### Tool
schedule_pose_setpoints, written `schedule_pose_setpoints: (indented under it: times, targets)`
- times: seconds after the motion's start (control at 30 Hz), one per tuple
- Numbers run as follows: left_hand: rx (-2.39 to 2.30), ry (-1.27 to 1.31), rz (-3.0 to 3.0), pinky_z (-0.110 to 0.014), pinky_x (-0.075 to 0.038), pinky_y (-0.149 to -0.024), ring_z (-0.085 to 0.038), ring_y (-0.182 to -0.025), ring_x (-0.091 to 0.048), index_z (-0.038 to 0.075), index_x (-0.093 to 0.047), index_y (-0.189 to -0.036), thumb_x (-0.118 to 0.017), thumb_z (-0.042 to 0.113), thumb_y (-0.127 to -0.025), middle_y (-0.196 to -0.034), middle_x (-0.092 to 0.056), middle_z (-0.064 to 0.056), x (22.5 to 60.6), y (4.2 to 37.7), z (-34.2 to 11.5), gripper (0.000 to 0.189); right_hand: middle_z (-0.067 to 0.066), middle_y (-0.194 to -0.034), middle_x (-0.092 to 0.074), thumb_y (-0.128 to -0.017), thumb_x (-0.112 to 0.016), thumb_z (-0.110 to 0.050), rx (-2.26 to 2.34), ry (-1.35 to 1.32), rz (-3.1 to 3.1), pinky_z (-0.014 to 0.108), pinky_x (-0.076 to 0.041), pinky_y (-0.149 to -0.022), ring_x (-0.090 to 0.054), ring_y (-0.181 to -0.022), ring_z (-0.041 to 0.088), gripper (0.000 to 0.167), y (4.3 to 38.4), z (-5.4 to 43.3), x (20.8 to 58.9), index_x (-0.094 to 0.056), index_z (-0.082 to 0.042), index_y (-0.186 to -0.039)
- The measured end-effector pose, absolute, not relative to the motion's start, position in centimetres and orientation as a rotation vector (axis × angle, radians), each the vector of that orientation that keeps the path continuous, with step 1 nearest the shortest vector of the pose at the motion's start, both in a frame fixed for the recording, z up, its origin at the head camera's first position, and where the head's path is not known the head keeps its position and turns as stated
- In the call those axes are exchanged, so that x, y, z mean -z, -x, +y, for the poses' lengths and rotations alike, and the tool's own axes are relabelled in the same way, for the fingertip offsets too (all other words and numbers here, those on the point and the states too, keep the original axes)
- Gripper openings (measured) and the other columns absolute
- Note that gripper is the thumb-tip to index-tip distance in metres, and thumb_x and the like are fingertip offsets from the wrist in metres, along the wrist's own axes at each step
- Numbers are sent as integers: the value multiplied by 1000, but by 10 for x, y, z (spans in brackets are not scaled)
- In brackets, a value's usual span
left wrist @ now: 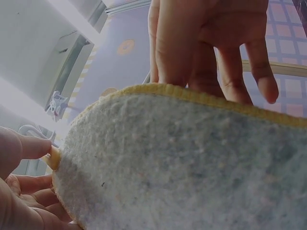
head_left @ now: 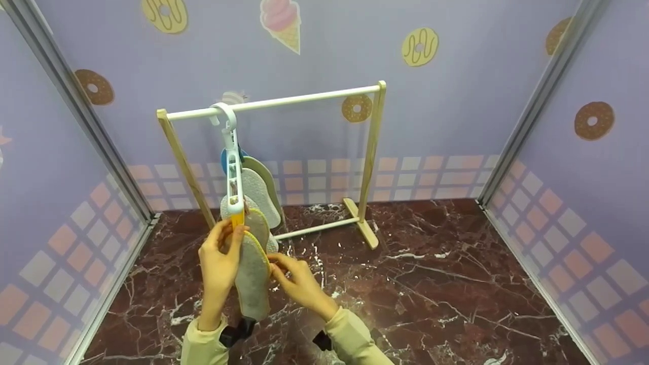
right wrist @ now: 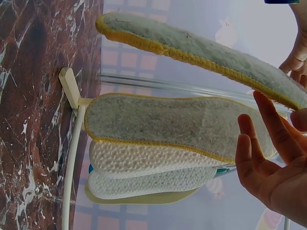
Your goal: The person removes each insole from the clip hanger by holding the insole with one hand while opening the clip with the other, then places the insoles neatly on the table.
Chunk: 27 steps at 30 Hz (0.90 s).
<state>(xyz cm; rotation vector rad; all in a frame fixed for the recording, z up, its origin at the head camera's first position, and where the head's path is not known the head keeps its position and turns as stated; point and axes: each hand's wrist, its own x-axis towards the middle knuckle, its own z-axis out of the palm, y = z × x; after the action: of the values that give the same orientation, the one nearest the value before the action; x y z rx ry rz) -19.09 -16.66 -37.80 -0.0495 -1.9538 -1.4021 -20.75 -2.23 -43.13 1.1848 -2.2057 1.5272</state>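
Observation:
A grey felt insole with yellow stitched edging hangs at the front end of a white multi-slot hanger. At its top, my left hand pinches a yellow clip between thumb and fingers. Lower down, my right hand pinches the insole's right edge with thumb and index finger, its other fingers spread in the right wrist view. Close behind hangs a second grey insole with the same yellow edging. Beyond it are white bumpy insoles and an olive one.
The hanger hooks over the left part of a white rail on a wooden-legged rack. Below lies a dark red marbled surface. Lilac patterned walls enclose the back and both sides. Something blue hangs farthest back.

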Motion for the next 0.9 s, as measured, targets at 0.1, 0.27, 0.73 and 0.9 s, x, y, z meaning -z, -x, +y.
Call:
schedule_pose_setpoints:
  times: [0.1, 0.27, 0.73, 0.9]
  targets:
    - [1391, 40, -1959, -7, -44, -67, 10, -74, -55, -6, -59, -102, -55, 8, -87, -87, -66, -21, 377, 191, -167, 20, 17, -81, -66, -92, -44, -4, -1551, -1171, -2231, 14, -48, -66, -63, -69, 27, 22, 207, -21, 431, -58, 4, -106]
    - [1392, 26, -1967, -8, -44, -66, 10, -74, -55, -5, -59, -101, -56, 9, -87, -86, -66, -20, 375, 191, -167, 20, 16, -83, -66, -94, -41, -6, -1556, -1183, -2233, 18, -50, -68, -63, -72, 27, 24, 206, -20, 430, -58, 3, -107]
    - [1486, 88, -1923, -9, -44, -70, 6, -75, -57, -9, -57, -101, -51, 7, -89, -84, -65, -21, 375, 197, -169, 21, 19, -89, -66, -86, -55, -4, -1505, -1222, -2197, 11, -48, -69, -66, -74, 25, 22, 205, -24, 431, -56, 5, -106]
    - [1627, 118, -1876, -10, -47, -75, 3, -78, -60, -13, -54, -103, -50, 5, -90, -81, -67, 2, 374, 200, -170, 22, 19, -88, -66, -84, -57, -4, -1496, -1223, -2186, 10, -48, -67, -66, -71, 26, 21, 205, -24, 433, -57, 4, -104]
